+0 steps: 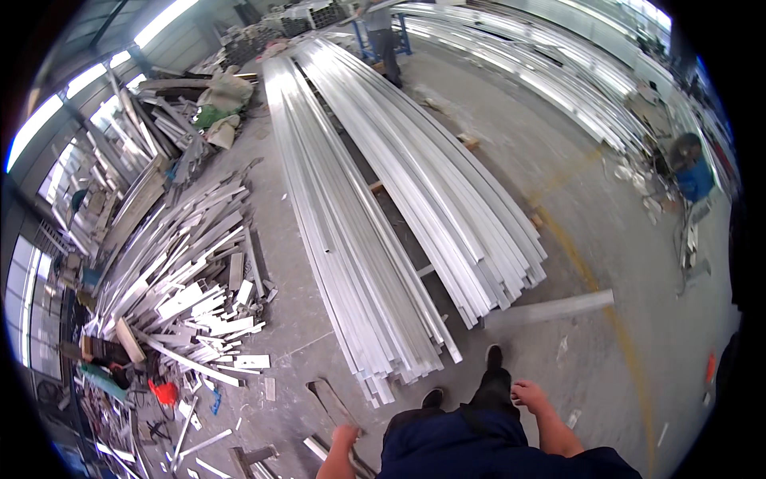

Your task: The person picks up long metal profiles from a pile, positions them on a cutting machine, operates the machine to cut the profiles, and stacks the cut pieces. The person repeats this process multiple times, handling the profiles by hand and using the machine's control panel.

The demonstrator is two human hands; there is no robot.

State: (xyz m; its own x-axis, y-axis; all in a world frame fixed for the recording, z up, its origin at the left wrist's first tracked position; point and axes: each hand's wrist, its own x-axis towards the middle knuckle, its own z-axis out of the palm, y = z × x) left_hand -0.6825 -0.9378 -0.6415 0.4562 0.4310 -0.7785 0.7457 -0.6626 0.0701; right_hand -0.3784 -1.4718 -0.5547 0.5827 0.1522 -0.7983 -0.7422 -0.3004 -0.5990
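Observation:
My right hand (527,393) hangs beside my right leg, its fingers loosely curled and a little apart, with nothing visible in it. On the other side, my left hand (345,435) is low by my left leg; its fingers are too small and blurred to make out. Close to it is a thin, bent, U-shaped strip (323,396); I cannot tell whether the hand touches it. Ahead of my feet lie two long stacks of silvery metal profiles, a left stack (339,239) and a right stack (423,191), with a narrow gap between them.
A single profile (550,310) lies crosswise beyond the right stack's near end. Scrap offcuts (191,279) are heaped at the left, with a red object (163,392) nearby. Another person (383,40) stands at the far end. More profiles (527,64) line the far right.

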